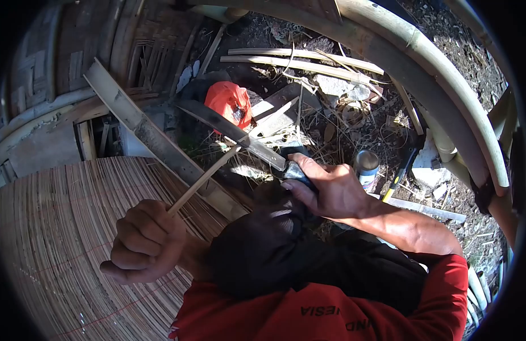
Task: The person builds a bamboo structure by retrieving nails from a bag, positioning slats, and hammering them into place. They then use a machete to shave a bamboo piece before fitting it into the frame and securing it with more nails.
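My left hand [146, 241] is closed round the lower end of a thin bamboo strip [203, 179], which slants up to the right. The strip's far end meets the edge of a long blade [226, 126]. Around the blade's dark handle [301, 173] the fingers of my right hand [331, 187] are wrapped, near my knee. The blade points up and to the left. Beneath it, a wide split bamboo piece [143, 128] runs diagonally down to my dark-clothed leg.
A slatted bamboo surface [75, 227] spreads at the lower left. A red plastic bag [226, 99], long strips [302, 63], a can [367, 165], a yellow-black tool [394, 184] and a metal bar [425, 209] lie ahead and right. Curved bamboo poles [427, 51] arch across the upper right.
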Motion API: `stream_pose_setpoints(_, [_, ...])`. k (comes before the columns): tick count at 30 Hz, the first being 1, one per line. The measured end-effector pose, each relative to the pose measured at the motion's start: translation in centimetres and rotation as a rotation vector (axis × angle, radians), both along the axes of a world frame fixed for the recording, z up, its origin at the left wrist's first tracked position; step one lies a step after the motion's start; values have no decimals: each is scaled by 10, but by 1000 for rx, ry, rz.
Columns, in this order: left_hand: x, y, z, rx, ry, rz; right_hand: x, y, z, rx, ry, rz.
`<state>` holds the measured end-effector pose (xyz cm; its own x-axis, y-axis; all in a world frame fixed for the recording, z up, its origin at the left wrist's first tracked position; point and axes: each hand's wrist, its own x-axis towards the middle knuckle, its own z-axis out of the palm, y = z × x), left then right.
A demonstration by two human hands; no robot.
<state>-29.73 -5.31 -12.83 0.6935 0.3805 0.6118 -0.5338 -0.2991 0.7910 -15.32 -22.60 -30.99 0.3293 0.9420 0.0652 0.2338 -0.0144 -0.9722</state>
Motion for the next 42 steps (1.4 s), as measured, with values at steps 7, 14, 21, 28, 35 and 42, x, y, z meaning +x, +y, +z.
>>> stream_pose_setpoints(7, [11,-19,0,23,31,48,-2,-14,-2,7,195,48])
stream_pose_setpoints(14, [6,-48,9,200,6,29,21,-29,62,-129,-34,17])
stream_pose_setpoints(21, [14,-64,14,820,243,-169,28,-25,120,-43,158,172])
stream_pose_setpoints(28, [24,-100,-11,1291,268,-210,-2,21,108,139,886,97])
stream_pose_setpoints(35, [-17,-57,37,1247,-73,475,20,17,110,93,682,155])
stream_pose_setpoints(42, [-42,29,83,-129,21,649,33,32,84,-87,409,395])
